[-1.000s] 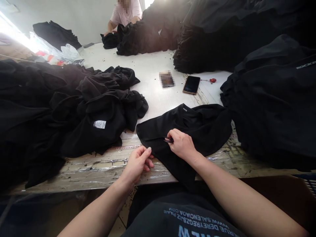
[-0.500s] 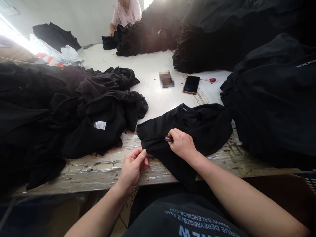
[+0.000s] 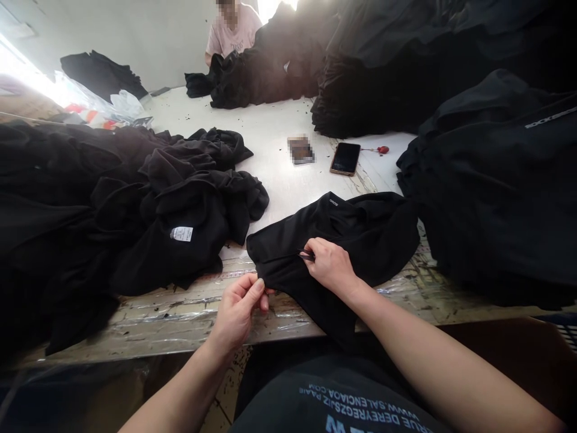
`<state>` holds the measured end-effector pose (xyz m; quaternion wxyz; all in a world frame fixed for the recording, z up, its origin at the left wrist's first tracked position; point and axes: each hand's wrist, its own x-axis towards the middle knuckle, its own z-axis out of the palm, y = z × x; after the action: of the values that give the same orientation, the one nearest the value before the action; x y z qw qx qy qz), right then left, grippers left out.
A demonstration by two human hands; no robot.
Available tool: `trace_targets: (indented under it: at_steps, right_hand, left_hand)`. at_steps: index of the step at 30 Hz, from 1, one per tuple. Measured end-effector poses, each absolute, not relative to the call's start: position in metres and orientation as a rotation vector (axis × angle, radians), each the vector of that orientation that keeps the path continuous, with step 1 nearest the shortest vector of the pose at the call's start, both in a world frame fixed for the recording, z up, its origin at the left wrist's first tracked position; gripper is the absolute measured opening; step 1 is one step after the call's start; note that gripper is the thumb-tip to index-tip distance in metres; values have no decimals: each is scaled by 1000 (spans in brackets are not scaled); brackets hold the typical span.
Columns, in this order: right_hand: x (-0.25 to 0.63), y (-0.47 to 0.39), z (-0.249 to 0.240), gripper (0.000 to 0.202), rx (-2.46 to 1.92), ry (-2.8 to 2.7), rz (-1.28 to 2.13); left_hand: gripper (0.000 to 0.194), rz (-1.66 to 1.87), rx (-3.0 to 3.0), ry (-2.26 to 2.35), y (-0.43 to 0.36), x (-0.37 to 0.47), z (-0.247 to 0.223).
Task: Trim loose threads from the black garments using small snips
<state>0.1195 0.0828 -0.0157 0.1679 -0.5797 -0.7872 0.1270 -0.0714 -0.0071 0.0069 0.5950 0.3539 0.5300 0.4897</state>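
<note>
A black garment point(image 3: 288, 234) with small white lettering lies spread at the table's near edge. My left hand point(image 3: 238, 307) is closed in a pinch at the garment's left lower corner, thumb against fingers. On top of the cloth, my right hand point(image 3: 329, 261) is closed round small black thread snips point(image 3: 307, 255); their two dark tips point left along a seam, and the rest is hidden in the fist. One end of the garment hangs over the edge towards my lap.
To the left is a heap of black garments point(image 3: 171, 198) showing a white label point(image 3: 181, 234). Folded black stacks point(image 3: 487, 210) rise on the right. Beyond lie a phone point(image 3: 345, 158) and a blurred card point(image 3: 300, 150). A person point(image 3: 234, 33) stands behind the far pile.
Both hands keep nearly the same hold and place on the garment. The whole view has shifted slightly. The far person's body is a little more upright.
</note>
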Motion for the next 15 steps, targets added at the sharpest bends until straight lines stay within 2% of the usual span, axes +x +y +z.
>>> trace_targets:
  at_steps: [7, 15]
  right_hand:
    - [121, 82, -19, 7, -1612, -2246, 346]
    - [121, 82, -22, 7, -1549, -2221, 358]
  left_hand:
    - [31, 893, 776, 1317, -5, -72, 0]
    - [34, 848, 842, 1374, -4, -67, -2]
